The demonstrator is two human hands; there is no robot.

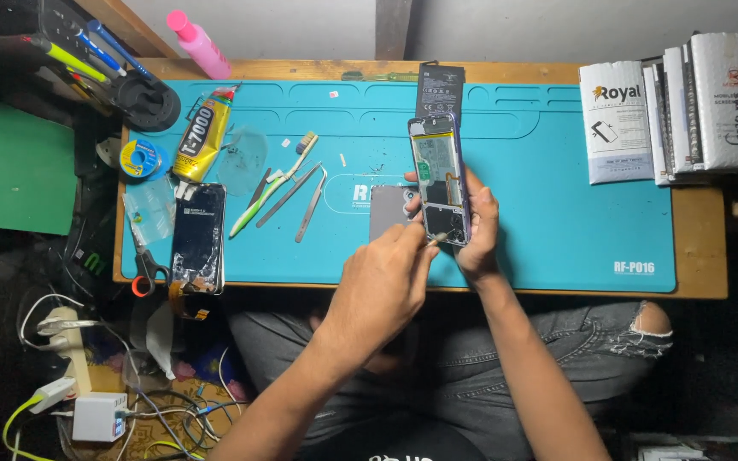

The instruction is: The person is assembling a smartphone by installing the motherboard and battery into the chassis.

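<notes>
At the far left, a pen holder [87, 60] with pens stands beside a green board [14, 166]. A small solder spool [141, 158] lies at the left edge of the teal work mat [557, 196]. A yellow glue tube [200, 137] rests tilted on the mat, with a pink bottle [201, 44] beyond it on the wooden table [702, 256]. Below the tube, a cracked phone screen [198, 239] lies flat, and orange-handled scissors [149, 269] lie just beside it at the mat's front edge. To the right of the screen, a green toothbrush [271, 189] and two metal tweezers [301, 201] lie side by side, apart from the hands.

The left hand [382, 286] is closed in a narrow pinch on a thin pick tool [437, 240]; the tool tip touches the lower part of the opened phone [439, 179]. A grey back cover [389, 212] lies flat on the mat, partly hidden behind this hand.

The opened phone is held tilted above the centre of the mat, interior facing the camera. The right hand [478, 226] grips it from behind and from its right edge, fingers wrapped around the frame. A black battery [440, 88] lies on the mat just beyond the phone's top end.

At the far right, white padded envelopes [672, 107] are stacked on the table, well apart from the hands.
</notes>
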